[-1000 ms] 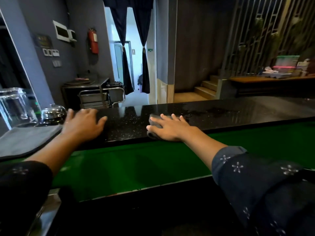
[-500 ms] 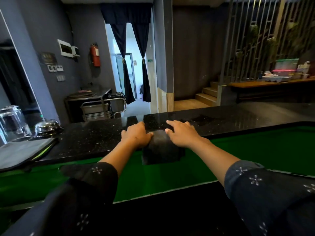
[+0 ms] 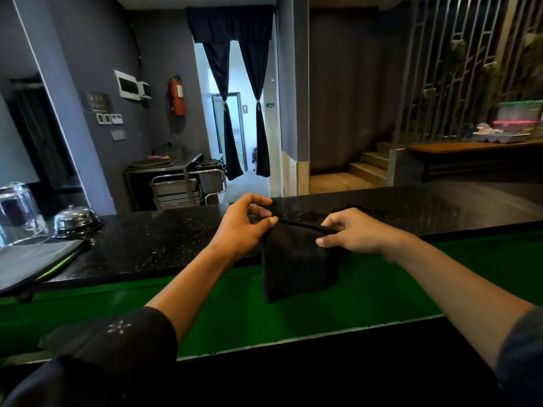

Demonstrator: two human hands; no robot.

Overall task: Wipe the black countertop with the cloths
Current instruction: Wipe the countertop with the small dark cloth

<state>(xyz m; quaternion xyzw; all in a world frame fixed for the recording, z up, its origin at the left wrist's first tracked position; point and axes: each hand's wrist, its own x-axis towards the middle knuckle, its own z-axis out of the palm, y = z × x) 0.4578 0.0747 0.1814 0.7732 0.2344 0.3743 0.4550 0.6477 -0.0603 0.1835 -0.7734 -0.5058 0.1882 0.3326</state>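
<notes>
- Dark cloth (image 3: 296,262) held up at the near edge of the black bench (image 3: 147,245), top hem level with the bench surface, body drooping below the edge in front of the green panel (image 3: 205,312).
- Long axis of the top hem running left to right, stretched between the two hands; folded body hanging straight down from it.
- Left hand (image 3: 241,227) pinching the hem's left corner between thumb and fingertips, other fingers lifted and loosely curled above it.
- Right hand (image 3: 355,233) gripping the hem's right end, thumb on the near face, fingers curled over the far side.
- Both hands touching the cloth, so neither nearer; bench surface lying just beyond and slightly under the hem, away from the body.
- Likely step: refolding or turning the cloth to a fresh face, then laying it forward onto the bench.
- Wet-looking specks on the bench just beyond the cloth, behind both hands.
- Grey mat (image 3: 32,259) on the bench far left of the cloth; silver bell (image 3: 77,220) and a glass jar (image 3: 19,212) behind that mat.
</notes>
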